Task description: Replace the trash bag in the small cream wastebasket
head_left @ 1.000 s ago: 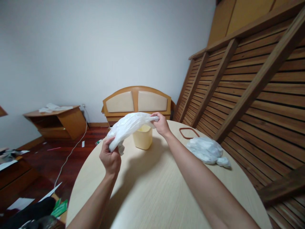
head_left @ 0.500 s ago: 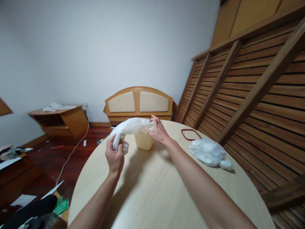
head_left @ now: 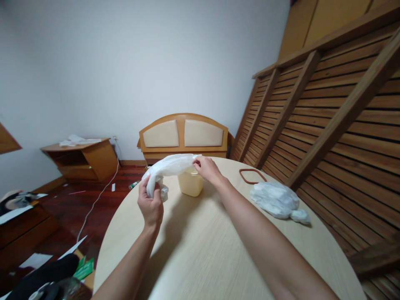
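A bunched white plastic bag (head_left: 171,165) stretches between my two hands over a round pale table (head_left: 200,254). My left hand (head_left: 151,203) is wrapped round its left part, and a crumpled end hangs beside the fingers. At the bag's right end, my right hand (head_left: 206,167) pinches the plastic. Under that end a pale yellow container (head_left: 190,184) stands on the table, its top partly hidden by the bag.
To the right lie a brown ring-like frame (head_left: 252,176) and a filled, knotted white bag (head_left: 276,200). Slatted wooden panels (head_left: 353,125) lean beyond the table's right side. A headboard (head_left: 183,135) stands behind; a cable crosses the floor at left.
My right hand's spread fingers have closed into a pinch on the bag's right end. My left hand keeps its hold. The view has shifted slightly.
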The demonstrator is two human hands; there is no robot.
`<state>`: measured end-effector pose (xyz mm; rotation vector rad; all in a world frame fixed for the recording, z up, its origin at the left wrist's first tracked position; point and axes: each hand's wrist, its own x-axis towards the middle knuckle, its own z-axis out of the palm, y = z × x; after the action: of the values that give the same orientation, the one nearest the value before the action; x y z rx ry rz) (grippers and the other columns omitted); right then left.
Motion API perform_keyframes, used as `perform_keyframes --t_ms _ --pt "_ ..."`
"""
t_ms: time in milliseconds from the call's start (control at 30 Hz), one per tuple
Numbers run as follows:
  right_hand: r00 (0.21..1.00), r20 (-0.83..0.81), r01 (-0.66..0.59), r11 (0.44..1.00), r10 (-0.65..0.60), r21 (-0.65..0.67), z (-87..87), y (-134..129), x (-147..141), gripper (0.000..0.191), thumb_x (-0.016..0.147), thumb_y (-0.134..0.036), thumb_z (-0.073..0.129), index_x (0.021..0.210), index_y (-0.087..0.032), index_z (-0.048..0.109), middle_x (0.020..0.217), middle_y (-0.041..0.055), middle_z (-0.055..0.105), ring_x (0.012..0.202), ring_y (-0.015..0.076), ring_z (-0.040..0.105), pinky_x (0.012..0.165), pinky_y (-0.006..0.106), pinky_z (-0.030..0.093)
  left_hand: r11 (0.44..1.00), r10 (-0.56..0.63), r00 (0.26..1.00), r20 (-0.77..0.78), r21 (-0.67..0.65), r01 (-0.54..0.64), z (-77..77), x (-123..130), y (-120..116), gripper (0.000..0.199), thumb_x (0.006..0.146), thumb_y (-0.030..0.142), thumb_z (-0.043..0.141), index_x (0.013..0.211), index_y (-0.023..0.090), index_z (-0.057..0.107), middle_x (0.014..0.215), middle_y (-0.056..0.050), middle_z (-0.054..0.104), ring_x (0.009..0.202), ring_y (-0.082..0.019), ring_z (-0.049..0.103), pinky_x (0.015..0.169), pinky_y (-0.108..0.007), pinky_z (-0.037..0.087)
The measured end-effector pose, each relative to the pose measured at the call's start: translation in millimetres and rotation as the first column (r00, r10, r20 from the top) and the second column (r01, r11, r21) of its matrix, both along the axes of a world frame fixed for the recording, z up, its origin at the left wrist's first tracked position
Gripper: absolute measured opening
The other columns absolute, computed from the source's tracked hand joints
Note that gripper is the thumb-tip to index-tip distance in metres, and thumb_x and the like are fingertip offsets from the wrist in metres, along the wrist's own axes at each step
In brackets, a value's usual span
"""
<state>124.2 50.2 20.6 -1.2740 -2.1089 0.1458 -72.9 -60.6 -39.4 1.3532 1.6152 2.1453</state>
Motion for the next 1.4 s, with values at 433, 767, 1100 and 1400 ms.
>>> perform_keyframes --t_ms 433,767,1100,1400 --pt "0.942 0.261 -0.209 0.977 0.210 -0.032 -5.7 -20.9 9.5 0.017 0.089 -0.018 0.062 0.098 -0.021 0.076 0.101 0.0094 0.077 0.098 0.0257 0.069 0.089 0.036 0.047 1.000 -0.025 0.994 -0.109 0.004 0.025 0.8 1.8 -3.5 0.043 0.086 0.030 0.058 0.127 0.019 0.060 0.125 -0.008 0.066 0.117 -0.024 0.065 0.101 -0.036 0.053" --pt "0.918 0.320 -0.222 0.972 0.235 -0.077 10.0 -87.8 53.6 0.012 0.084 -0.021 0.071 0.092 -0.025 0.079 0.093 0.0039 0.079 0.088 0.0245 0.071 0.077 0.032 0.047 0.957 -0.288 0.913 -0.290 -0.049 0.287 73.6 15.8 -14.9 0.030 0.078 0.021 0.052 0.099 0.017 0.072 0.089 -0.003 0.073 0.072 -0.017 0.069 0.063 -0.026 0.057" --pt "0.996 -0.085 -0.028 0.999 0.027 -0.017 13.8 -122.2 82.3 0.044 0.080 -0.043 0.078 0.112 -0.022 0.057 0.104 0.0060 0.070 0.093 0.0229 0.067 0.078 0.033 0.048 0.927 -0.371 0.633 -0.679 -0.309 0.212 126.2 65.7 -11.3 0.027 0.078 0.020 0.055 0.095 0.019 0.075 0.093 -0.006 0.078 0.082 -0.022 0.070 0.074 -0.029 0.051" --pt "0.998 0.021 -0.067 0.998 0.067 -0.005 -6.9 -91.9 84.9 0.017 0.097 -0.014 0.052 0.101 -0.018 0.068 0.110 0.0124 0.072 0.107 0.0246 0.064 0.094 0.035 0.046 0.839 -0.504 0.545 -0.670 -0.529 0.125 138.0 79.7 -1.6 0.036 0.085 0.048 0.058 0.100 0.019 0.074 0.093 -0.009 0.077 0.078 -0.025 0.069 0.062 -0.027 0.043"
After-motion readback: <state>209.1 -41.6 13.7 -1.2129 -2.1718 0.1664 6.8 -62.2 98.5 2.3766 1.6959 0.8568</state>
